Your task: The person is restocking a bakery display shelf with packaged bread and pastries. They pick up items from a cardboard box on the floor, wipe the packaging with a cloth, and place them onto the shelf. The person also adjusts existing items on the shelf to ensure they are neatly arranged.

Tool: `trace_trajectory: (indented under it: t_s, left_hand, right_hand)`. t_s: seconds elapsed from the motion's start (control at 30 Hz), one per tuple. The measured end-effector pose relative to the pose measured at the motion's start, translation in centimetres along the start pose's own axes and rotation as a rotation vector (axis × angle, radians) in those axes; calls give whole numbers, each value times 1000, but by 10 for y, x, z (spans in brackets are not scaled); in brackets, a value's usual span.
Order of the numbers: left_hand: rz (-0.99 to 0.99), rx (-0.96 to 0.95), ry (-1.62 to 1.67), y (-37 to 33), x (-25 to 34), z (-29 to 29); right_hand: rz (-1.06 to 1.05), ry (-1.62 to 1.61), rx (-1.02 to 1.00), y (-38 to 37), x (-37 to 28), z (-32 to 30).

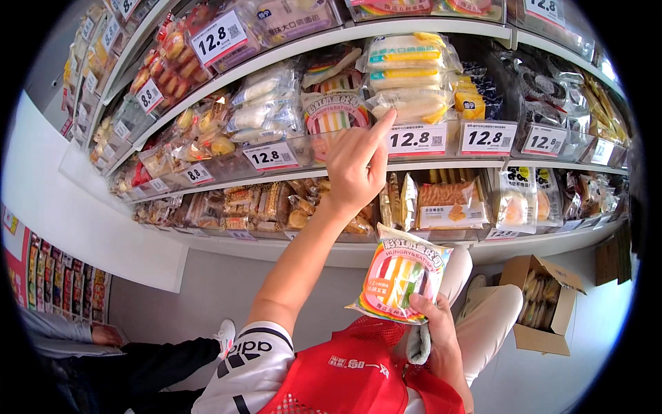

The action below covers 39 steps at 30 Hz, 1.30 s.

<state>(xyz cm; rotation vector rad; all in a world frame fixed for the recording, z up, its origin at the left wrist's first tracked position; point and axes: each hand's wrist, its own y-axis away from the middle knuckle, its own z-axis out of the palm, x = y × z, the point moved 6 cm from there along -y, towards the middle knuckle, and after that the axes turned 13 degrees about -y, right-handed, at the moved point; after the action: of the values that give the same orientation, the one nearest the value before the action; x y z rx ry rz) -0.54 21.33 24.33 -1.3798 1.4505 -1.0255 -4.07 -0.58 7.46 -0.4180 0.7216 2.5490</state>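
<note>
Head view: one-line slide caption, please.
Left hand points toward shelved bread packs; right hand holds a rainbow packet.

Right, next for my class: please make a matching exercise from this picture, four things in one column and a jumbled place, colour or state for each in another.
Column one
1. Left hand
2. Right hand
3. Cardboard box
4. Vest

Column two
A. Standing open on the floor
B. Red
C. Raised at the shelf, one of its fingers extended
D. Gripping a rainbow-striped package

Pairs: 1-C; 2-D; 3-A; 4-B
</note>
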Motion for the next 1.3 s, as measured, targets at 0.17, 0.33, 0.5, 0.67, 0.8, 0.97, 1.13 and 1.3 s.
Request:
trace_trajectory:
  t_s: [0.17, 0.33, 0.5, 0.67, 0.8, 0.97, 1.13, 1.3]
  left_hand:
    - [38, -29, -54, -3, -3, -2]
    - [59, -51, -81, -3, -7, -3]
    - [-282, 79, 108, -1, -32, -4]
    - [-360, -66, 256, -5, -35, 7]
    - [-434, -56, 401, -3, -39, 13]
    - [-513, 79, 462, -4, -38, 16]
    - [-515, 65, 550, -9, -37, 19]
    - [-500, -2, 503, -10, -43, 21]
  right_hand:
    - [4, -17, -4, -1, 1, -3]
    - [24, 0, -6, -1, 1, -5]
    - [15, -29, -22, -2, 3, -6]
    - [-11, -22, -30, -2, 2, -6]
    - [-13, -19, -14, -1, 2, -3]
    - [-11, -7, 23, -1, 1, -6]
    - [-9, -11, 10, 0, 0, -4]
    - [-6, -9, -3, 0, 1, -3]
